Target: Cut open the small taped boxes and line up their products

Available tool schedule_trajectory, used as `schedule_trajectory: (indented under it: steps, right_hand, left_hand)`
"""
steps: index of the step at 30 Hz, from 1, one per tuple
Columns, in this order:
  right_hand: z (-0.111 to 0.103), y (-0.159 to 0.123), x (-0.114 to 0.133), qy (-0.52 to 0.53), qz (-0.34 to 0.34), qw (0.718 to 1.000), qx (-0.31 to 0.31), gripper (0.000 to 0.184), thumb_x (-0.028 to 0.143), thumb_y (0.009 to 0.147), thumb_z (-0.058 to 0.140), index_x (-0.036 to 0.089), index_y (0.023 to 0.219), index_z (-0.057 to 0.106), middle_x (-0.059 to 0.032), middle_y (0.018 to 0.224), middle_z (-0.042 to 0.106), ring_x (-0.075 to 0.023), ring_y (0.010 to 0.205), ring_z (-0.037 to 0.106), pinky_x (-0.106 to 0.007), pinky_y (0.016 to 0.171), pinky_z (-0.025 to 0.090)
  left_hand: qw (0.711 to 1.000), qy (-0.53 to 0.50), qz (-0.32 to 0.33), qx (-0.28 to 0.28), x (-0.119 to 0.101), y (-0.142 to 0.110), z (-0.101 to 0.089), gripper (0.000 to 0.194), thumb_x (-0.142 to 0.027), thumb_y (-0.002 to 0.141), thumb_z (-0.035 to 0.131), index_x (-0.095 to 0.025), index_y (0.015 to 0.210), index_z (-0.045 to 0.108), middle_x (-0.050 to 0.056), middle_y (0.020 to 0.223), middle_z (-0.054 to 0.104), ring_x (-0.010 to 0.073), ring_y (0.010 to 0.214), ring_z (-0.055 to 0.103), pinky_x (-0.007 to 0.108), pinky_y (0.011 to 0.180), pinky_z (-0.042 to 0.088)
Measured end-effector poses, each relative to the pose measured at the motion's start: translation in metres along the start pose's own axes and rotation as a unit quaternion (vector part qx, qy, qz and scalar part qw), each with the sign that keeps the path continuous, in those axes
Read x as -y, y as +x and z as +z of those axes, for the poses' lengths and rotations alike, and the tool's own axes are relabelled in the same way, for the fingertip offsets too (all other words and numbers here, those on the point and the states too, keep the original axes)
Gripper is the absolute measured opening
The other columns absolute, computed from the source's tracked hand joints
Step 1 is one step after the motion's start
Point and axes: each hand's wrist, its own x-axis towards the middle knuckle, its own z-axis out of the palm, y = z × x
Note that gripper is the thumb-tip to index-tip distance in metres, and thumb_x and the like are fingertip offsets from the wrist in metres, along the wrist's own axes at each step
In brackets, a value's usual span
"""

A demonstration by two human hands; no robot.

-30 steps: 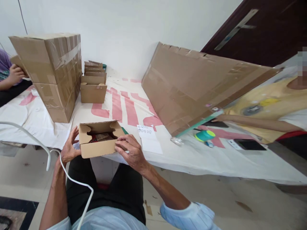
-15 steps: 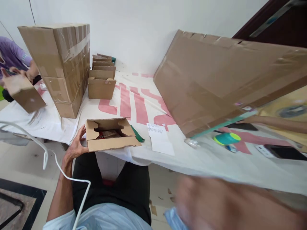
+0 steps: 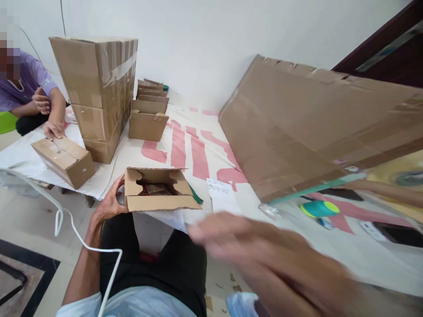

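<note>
- At the near edge of the table (image 3: 102, 176), left hand (image 3: 112, 200), thumb and fingers part-spread, grips 1 end of open carton (image 3: 163, 203), presumably for stability.
- Right hand (image 3: 228, 237): blurred, near carton; closure indeterminate.
- Beyond: 1 carton row (image 3: 147, 127), presumably aligned to save space.

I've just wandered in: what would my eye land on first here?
Probably the blurred right hand, looming large at lower right. To its left, the left hand holds an open carton by its left end. Beyond, a tall stack of taped boxes stands at left, and a broad cardboard panel fills much of the right.
</note>
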Motion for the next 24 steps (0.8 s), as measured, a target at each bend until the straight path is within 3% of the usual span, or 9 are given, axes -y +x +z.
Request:
schedule_trajectory:
  steps: [4, 8, 10, 17, 20, 24]
  right_hand:
    - [0.040, 0.056, -0.046, 0.093, -0.005, 0.992, 0.082, 0.030, 0.023, 0.110, 0.049, 0.024, 0.112, 0.080, -0.0086, 0.113, 0.082, -0.0232, 0.104, 0.078, -0.038, 0.093, 0.064]
    - [0.074, 0.079, -0.086, 0.014, 0.013, 0.968, 0.250, 0.027, 0.018, 0.109, 0.052, 0.018, 0.108, 0.078, -0.0090, 0.109, 0.081, -0.0209, 0.100, 0.076, -0.032, 0.091, 0.057]
    - [0.075, 0.079, -0.093, -0.041, 0.015, 0.956, 0.291, 0.024, 0.017, 0.108, 0.054, 0.018, 0.106, 0.078, -0.0096, 0.106, 0.081, -0.0216, 0.099, 0.074, -0.032, 0.090, 0.055]
    - [0.052, 0.074, -0.086, -0.222, 0.043, 0.919, 0.323, 0.016, 0.016, 0.105, 0.062, 0.019, 0.105, 0.077, -0.0110, 0.106, 0.076, -0.0231, 0.091, 0.071, -0.032, 0.075, 0.049]
    - [0.053, 0.076, -0.082, -0.239, 0.050, 0.905, 0.350, 0.008, 0.019, 0.099, 0.074, 0.018, 0.106, 0.077, -0.0125, 0.109, 0.076, -0.0261, 0.096, 0.073, -0.032, 0.075, 0.049]
    - [0.059, 0.087, -0.082, -0.226, 0.041, 0.890, 0.395, 0.013, 0.021, 0.091, 0.083, 0.016, 0.102, 0.078, -0.0154, 0.111, 0.078, -0.0293, 0.101, 0.074, -0.032, 0.081, 0.053]
  left_hand:
    - [1.000, -0.009, 0.009, -0.003, 0.002, 0.000, 0.000, 0.131, -0.040, 0.065, 0.102, -0.026, 0.173, 0.030, 0.021, 0.174, 0.039, 0.0453, 0.162, 0.037, 0.062, 0.131, 0.038]
    - [1.000, -0.011, 0.006, -0.003, 0.003, -0.001, -0.001, 0.132, -0.038, 0.065, 0.103, -0.026, 0.173, 0.029, 0.020, 0.177, 0.035, 0.0451, 0.163, 0.036, 0.062, 0.133, 0.035]
    - [1.000, -0.018, 0.001, -0.001, 0.003, -0.002, -0.001, 0.131, -0.037, 0.065, 0.103, -0.026, 0.173, 0.030, 0.019, 0.177, 0.036, 0.0447, 0.164, 0.035, 0.061, 0.135, 0.033]
    - [0.999, -0.037, -0.001, 0.007, 0.000, -0.008, 0.007, 0.126, -0.036, 0.069, 0.101, -0.028, 0.173, 0.032, 0.017, 0.177, 0.037, 0.0441, 0.163, 0.038, 0.062, 0.137, 0.030]
    - [1.000, -0.015, 0.007, 0.001, -0.004, -0.010, 0.011, 0.123, -0.036, 0.070, 0.100, -0.026, 0.173, 0.033, 0.017, 0.176, 0.039, 0.0443, 0.163, 0.037, 0.060, 0.137, 0.029]
    - [1.000, 0.027, 0.009, 0.000, -0.010, -0.010, 0.013, 0.120, -0.036, 0.073, 0.097, -0.026, 0.173, 0.031, 0.016, 0.177, 0.037, 0.0439, 0.163, 0.038, 0.058, 0.134, 0.037]
